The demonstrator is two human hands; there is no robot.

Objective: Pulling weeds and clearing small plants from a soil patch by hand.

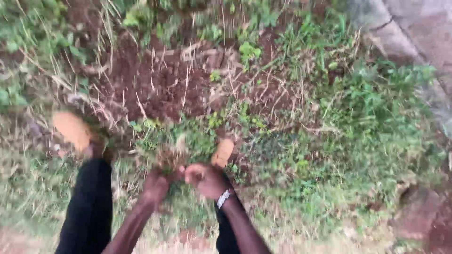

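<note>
The left hand point(156, 184) closes its grip on a blurred tuft of green and dry grass point(175, 155) rooted between two tan shoes. Just beside it, the right hand point(203, 178), a silver band at the wrist, is fisted; what it holds is unclear. Bare brown soil point(160, 82) lies beyond.
</note>
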